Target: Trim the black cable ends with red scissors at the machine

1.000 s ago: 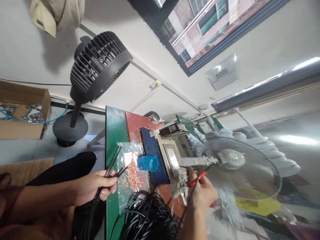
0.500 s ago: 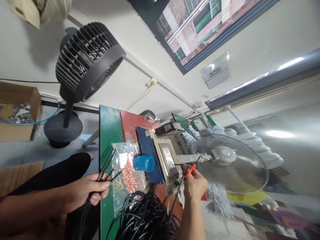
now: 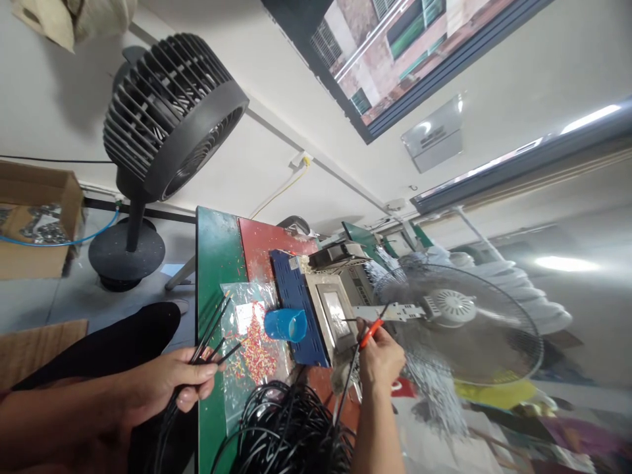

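White wall [image 3: 261,59] filling the upper part of my view, a window [image 3: 390,52] slanting across the top, and over on the left a dark grey fan [image 3: 172,118] with a cardboard box [image 3: 34,262] of shiny pieces near it. Down to the green table [image 3: 216,253] now, with a red mat [image 3: 259,242] on its far part. Here's my left hand [image 3: 190,378], closed round a bundle of black cables [image 3: 210,326], thumb on top, the thin ends fanning out past the fingers over the table's edge; I can see yellowish tips on some. Right by those ends, a clear plastic bag [image 3: 236,403] lies flat, strewn with tiny red and yellow bits [image 3: 259,355]. A blue cup [image 3: 286,324] is just beside a machine [image 3: 318,289] with a blue base and a pale body. Across to my right hand [image 3: 380,359]: fingers curled tight on an orange-handled tool [image 3: 370,334], next to the machine. A single black cable [image 3: 348,385] runs up to that hand, and a short dark end [image 3: 348,320] pokes out toward the machine; how the fingers pin it, I cannot tell. Low between both hands sits a tangled cable heap [image 3: 296,428], and beyond the right one a big white fan [image 3: 451,306] in its wire cage
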Demonstrator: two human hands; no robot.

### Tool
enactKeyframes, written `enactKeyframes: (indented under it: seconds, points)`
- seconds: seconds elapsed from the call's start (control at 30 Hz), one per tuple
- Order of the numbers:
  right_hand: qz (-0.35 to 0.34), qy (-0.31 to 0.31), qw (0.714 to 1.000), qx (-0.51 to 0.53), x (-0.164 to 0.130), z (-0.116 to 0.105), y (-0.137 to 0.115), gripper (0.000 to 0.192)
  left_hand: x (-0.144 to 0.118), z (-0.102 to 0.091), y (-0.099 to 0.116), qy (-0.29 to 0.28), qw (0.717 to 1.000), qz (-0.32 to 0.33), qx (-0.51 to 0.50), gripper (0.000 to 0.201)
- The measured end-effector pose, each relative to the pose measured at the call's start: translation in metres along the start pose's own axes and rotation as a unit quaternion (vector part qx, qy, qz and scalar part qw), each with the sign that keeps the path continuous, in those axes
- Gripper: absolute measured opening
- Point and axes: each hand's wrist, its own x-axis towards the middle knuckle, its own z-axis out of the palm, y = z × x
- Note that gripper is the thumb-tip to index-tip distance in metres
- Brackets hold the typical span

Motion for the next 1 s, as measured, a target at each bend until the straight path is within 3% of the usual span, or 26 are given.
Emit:
enactKeyframes:
  seconds: [0.27, 1.0]
  points:
    - [0.004, 0.009, 1.000, 0.007, 0.0009, 0.0033, 0.0027, 0.069, -0.0019, 0.0013, 0.0020, 0.030, 0.999, -0.009, 0.014, 0.013]
    - [-0.005, 0.011, 0.999, 0.030, -0.0011, 0.0042, 0.0040, 0.063, -0.0030, 0.0051, 0.0053, 0.044, 0.999, -0.014, 0.009, 0.016]
